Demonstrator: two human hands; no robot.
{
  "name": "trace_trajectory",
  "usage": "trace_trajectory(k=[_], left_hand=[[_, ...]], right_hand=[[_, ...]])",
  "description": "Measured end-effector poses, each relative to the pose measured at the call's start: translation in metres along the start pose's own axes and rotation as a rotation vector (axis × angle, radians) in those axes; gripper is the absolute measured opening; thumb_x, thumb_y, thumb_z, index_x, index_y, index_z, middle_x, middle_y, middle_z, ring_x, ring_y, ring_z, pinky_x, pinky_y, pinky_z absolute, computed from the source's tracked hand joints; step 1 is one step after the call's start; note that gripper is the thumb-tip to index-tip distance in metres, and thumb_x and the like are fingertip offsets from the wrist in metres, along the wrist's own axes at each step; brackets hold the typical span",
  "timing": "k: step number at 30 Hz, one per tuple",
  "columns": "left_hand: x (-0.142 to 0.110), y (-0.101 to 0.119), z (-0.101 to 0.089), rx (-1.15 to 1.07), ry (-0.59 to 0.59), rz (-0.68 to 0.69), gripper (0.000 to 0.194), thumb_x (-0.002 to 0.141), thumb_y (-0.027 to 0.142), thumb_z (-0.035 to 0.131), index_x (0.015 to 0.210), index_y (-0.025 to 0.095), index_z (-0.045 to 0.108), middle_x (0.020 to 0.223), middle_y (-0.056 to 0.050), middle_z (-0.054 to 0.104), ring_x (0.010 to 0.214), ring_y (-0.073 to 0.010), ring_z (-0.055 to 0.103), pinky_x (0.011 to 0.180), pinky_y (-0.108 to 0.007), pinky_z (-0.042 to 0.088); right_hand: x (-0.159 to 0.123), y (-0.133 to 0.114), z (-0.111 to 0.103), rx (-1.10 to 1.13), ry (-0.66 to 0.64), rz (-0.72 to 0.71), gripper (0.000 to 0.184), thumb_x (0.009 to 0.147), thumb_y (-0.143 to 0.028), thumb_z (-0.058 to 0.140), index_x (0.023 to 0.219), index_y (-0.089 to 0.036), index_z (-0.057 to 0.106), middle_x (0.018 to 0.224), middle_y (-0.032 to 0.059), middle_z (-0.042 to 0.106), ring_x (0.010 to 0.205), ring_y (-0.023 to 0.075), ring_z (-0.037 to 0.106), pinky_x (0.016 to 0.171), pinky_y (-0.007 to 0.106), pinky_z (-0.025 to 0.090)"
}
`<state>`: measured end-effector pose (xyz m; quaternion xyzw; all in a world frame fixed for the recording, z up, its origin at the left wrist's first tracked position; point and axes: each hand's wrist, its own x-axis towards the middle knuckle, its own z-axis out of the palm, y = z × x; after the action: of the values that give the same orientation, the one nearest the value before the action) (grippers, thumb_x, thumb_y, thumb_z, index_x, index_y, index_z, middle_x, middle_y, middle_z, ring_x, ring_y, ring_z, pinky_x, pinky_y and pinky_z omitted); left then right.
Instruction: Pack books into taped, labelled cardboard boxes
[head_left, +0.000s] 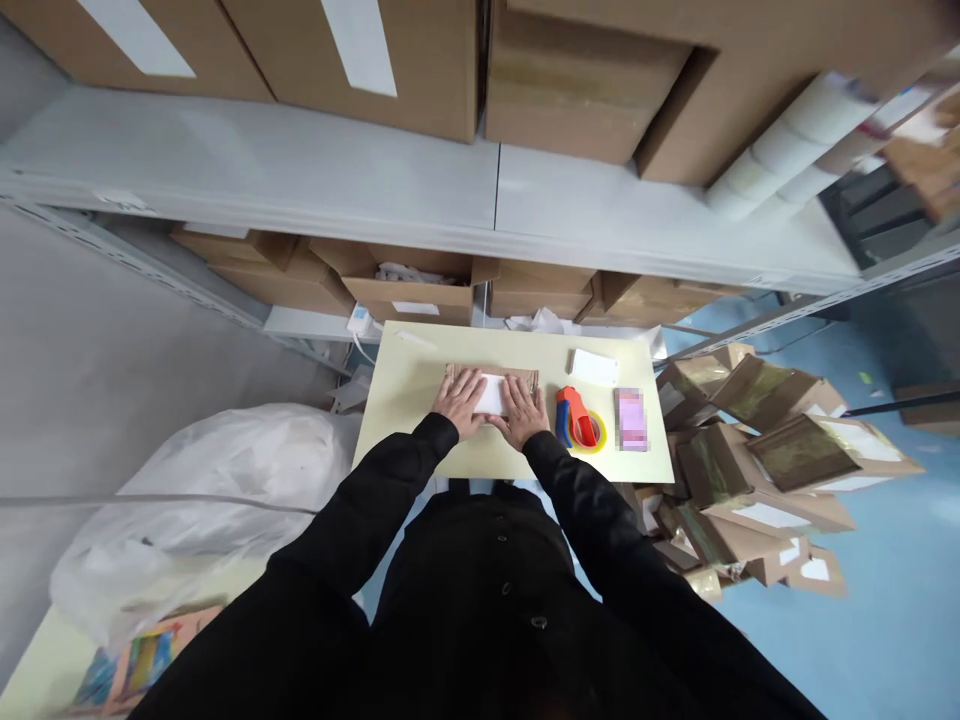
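A small brown cardboard piece [495, 370], perhaps a flat package, lies near the middle of the pale yellow table [405, 390]. On top of it is a white rectangular label [491, 396]. My left hand [460, 402] lies flat on the label's left end, fingers stretched forward. Opposite it, my right hand [519, 411] presses flat on the right end with its fingers extended. Both palms hide much of the cardboard. Just right of my right hand sits a red and blue tape dispenser [574, 410] with a yellow-edged roll [598, 432].
A white stack of labels or paper [594, 367] and a blurred pink item [631, 420] lie on the table's right side. Beyond stands a grey shelf [420, 190] with cardboard boxes. Taped cartons [739, 470] pile up at right; a white plastic bag [217, 490] bulges at left.
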<state>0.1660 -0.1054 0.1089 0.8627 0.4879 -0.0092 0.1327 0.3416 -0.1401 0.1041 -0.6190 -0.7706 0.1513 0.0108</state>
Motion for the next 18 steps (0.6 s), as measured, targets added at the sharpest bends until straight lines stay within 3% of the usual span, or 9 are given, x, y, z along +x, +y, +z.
trace_trajectory(k=[4, 7, 9, 12, 15, 18], left_hand=[[-0.015, -0.017, -0.001, 0.045, 0.002, -0.179, 0.072, 0.083, 0.049, 0.045, 0.145, 0.018, 0.026, 0.154, -0.012, 0.016, 0.141, -0.0335, 0.011, 0.109, -0.061, 0.010], [-0.030, -0.018, -0.009, 0.074, 0.068, -0.268, 0.073, 0.081, 0.048, 0.050, 0.145, 0.021, 0.026, 0.154, -0.015, 0.011, 0.141, -0.0392, 0.006, 0.105, -0.066, 0.008], [-0.036, -0.013, -0.013, 0.072, 0.094, -0.182, 0.073, 0.081, 0.049, 0.051, 0.145, 0.024, 0.027, 0.155, -0.015, 0.008, 0.141, -0.0393, 0.003, 0.105, -0.066, 0.007], [-0.041, -0.008, -0.014, 0.047, 0.008, -0.014, 0.069, 0.081, 0.053, 0.049, 0.143, 0.028, 0.030, 0.155, -0.011, 0.009, 0.142, -0.0356, 0.003, 0.107, -0.064, 0.007], [-0.044, -0.012, -0.010, 0.026, -0.096, -0.042, 0.066, 0.083, 0.051, 0.047, 0.143, 0.029, 0.030, 0.155, -0.008, 0.010, 0.142, -0.0335, 0.004, 0.105, -0.066, 0.010], [-0.050, -0.018, -0.006, 0.001, -0.122, -0.050, 0.064, 0.084, 0.046, 0.047, 0.144, 0.031, 0.027, 0.156, -0.006, 0.010, 0.142, -0.0319, 0.004, 0.104, -0.067, 0.012]], right_hand=[[-0.012, 0.010, -0.002, -0.114, -0.064, 0.258, 0.072, 0.088, -0.060, 0.028, 0.148, -0.023, 0.014, 0.156, 0.0123, 0.007, 0.142, 0.0347, 0.005, 0.106, 0.061, 0.006], [-0.020, 0.002, -0.015, -0.133, -0.075, 0.324, 0.076, 0.087, -0.062, 0.029, 0.149, -0.023, 0.009, 0.156, 0.0143, -0.002, 0.142, 0.0349, 0.000, 0.106, 0.062, 0.006], [-0.023, -0.013, -0.023, -0.121, -0.081, 0.299, 0.077, 0.087, -0.063, 0.029, 0.149, -0.024, 0.004, 0.155, 0.0131, -0.007, 0.142, 0.0350, -0.006, 0.104, 0.064, 0.005], [-0.026, -0.036, -0.029, -0.067, -0.156, 0.236, 0.077, 0.085, -0.064, 0.031, 0.148, -0.031, 0.000, 0.155, 0.0072, -0.014, 0.141, 0.0356, -0.012, 0.101, 0.070, 0.006], [-0.030, -0.044, -0.025, 0.010, -0.287, 0.245, 0.074, 0.085, -0.062, 0.032, 0.147, -0.033, 0.003, 0.155, 0.0031, -0.015, 0.141, 0.0342, -0.011, 0.100, 0.070, 0.013], [-0.038, -0.038, -0.016, 0.044, -0.329, 0.246, 0.075, 0.086, -0.057, 0.037, 0.147, -0.032, 0.003, 0.156, 0.0020, -0.012, 0.142, 0.0318, -0.011, 0.101, 0.067, 0.019]])
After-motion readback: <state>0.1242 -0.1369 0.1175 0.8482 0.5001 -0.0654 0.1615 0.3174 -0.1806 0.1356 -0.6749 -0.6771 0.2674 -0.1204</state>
